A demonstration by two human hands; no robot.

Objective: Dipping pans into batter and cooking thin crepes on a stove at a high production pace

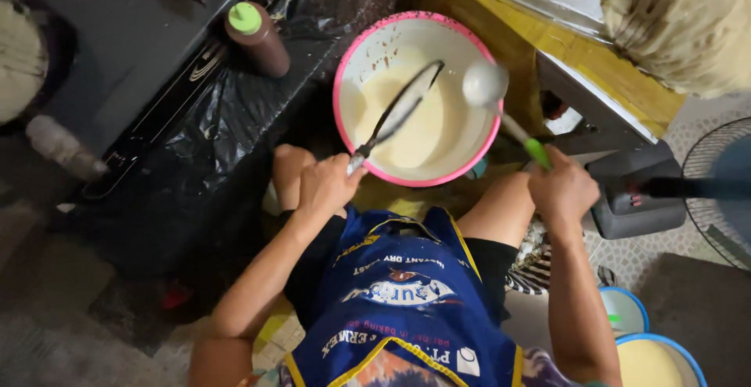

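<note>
Over a pink-rimmed bowl [342, 74] of pale batter, both hands work.
Left hand [327, 186] grips a whisk [399, 109], right hand [562, 189] a green-handled ladle [486, 84]; tilting the ladle off-centre could drip batter onto the floor.

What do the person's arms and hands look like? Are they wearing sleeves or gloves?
Both arms are bare, with no sleeves reaching the forearms. The left hand and right hand wear no gloves, and no rings, watch or bracelets show. The only clothing nearby is a blue apron with yellow trim and white printing, over dark shorts.
</note>
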